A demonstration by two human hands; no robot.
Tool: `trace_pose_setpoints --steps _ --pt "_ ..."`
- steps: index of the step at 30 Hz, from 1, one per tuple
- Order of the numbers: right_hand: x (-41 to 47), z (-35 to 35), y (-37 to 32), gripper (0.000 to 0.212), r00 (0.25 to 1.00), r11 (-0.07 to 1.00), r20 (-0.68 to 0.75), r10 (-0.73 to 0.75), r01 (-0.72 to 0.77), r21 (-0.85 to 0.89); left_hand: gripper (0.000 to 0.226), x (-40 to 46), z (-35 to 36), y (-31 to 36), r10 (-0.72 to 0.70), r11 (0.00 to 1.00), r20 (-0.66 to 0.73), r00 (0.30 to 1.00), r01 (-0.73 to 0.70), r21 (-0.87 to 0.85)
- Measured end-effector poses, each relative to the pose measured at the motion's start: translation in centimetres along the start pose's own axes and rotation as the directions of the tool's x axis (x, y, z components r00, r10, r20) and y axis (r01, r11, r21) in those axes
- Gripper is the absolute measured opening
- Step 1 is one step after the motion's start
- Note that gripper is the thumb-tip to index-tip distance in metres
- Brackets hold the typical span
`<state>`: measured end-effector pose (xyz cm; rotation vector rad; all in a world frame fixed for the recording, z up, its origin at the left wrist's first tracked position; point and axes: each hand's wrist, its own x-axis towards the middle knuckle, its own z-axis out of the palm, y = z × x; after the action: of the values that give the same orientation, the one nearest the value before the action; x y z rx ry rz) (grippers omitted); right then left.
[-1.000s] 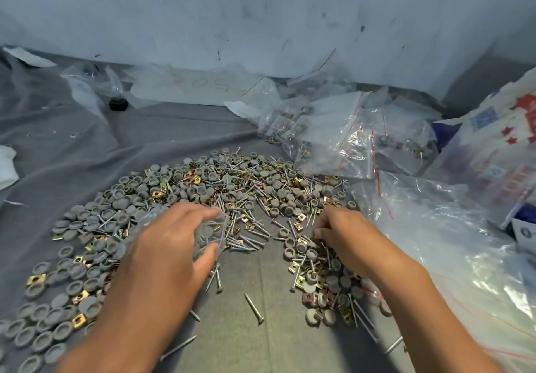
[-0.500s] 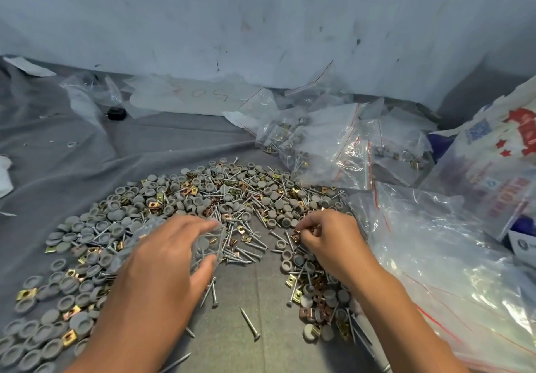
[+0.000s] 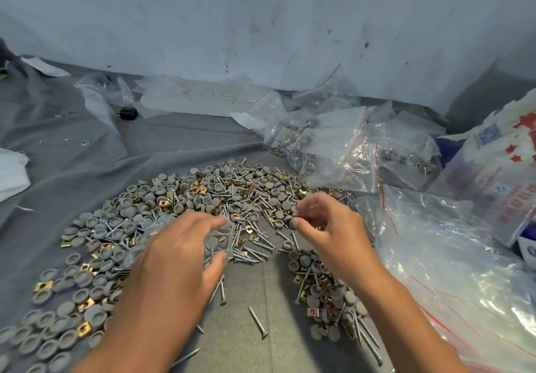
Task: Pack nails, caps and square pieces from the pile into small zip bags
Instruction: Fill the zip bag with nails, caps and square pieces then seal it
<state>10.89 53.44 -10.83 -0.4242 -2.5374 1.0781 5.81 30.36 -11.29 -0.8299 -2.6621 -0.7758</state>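
The left hand (image 3: 174, 253) pinched a small clear bag (image 3: 220, 239) open over the pile (image 3: 179, 198) while the right hand (image 3: 324, 227) pinched something tiny (a cap, probably), which could easily miss the bag's narrow, floppy mouth.

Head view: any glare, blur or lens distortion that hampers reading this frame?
Head view: glare streaks the clear plastic bags at right; the right hand is slightly motion-blurred at the fingertips; the left hand and the small zip bag it holds read soft; wide-angle bending curves the wall edge; light is soft, with shadows faint under the hands.
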Motion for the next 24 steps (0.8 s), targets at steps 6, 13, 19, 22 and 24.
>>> trace_pose_setpoints --steps 6,13,19,22,24 --pt "-2.0 4.0 -4.6 0.013 0.903 0.888 0.003 -0.429 0.421 0.187 0.063 0.0 0.1 0.4 -0.064 0.998 0.063 0.996 0.063 0.01" --pt "-2.8 6.6 -4.5 0.017 0.858 0.856 -0.035 -0.513 0.514 0.058 0.066 0.2 0.5 0.1 -0.049 0.999 0.028 0.998 0.049 -0.01" --pt "-3.1 6.6 -4.4 0.008 0.837 0.839 -0.077 -0.541 0.532 -0.116 0.073 0.0 0.7 -0.1 -0.005 1.0 0.031 1.0 0.004 0.019" --pt "-3.0 6.6 -4.7 0.013 0.833 0.833 -0.019 -0.553 0.552 -0.04 0.074 0.0 0.7 -0.2 0.0 1.0 0.033 0.999 -0.001 0.015" --pt "-2.4 5.9 -4.1 0.017 0.812 0.812 0.029 -0.583 0.584 -0.015 0.072 0.1 0.7 -0.2 -0.003 1.0 0.041 0.999 0.002 0.01"
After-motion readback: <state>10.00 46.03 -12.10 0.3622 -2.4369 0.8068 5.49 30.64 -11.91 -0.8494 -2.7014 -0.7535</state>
